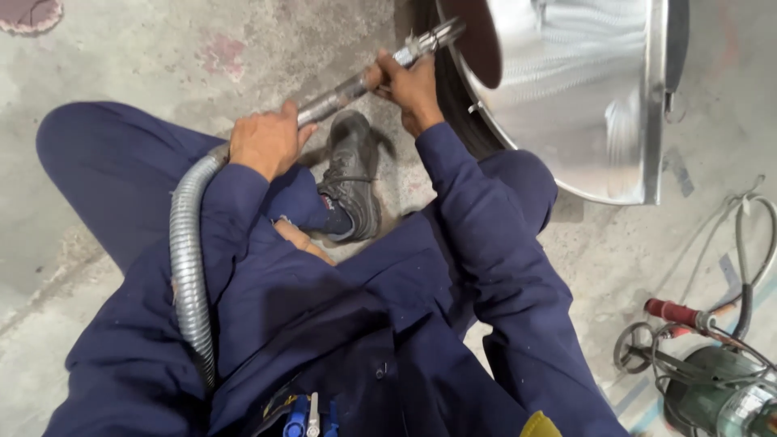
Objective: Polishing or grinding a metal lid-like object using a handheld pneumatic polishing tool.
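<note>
Head view is showing a person in navy coveralls sitting on a concrete floor (pixel 121 48), both hands gripping a metal tool shaft (pixel 356 81) fed by a corrugated grey flexible hose (pixel 188 267). Left hand (pixel 265 142) is wrapping fully closed around the rear of the shaft where the hose joins; right hand (pixel 411 87) is clamping closed further forward, at 1 o'clock from the left. Tool tip (pixel 441 32) is pointing at 1 o'clock and touching, or sitting just at, the rim of a large brushed steel vessel (pixel 583 97) lying on its side; exact contact is hard to tell. Judging by that, work on the rim is under way, not finished; the brushed wall is looking already worked, the rest of the rim is out of view. A black boot (pixel 352 174) is resting under the shaft. A green motor unit (pixel 716 396) with cables is sitting at 4 o'clock, well apart.
</note>
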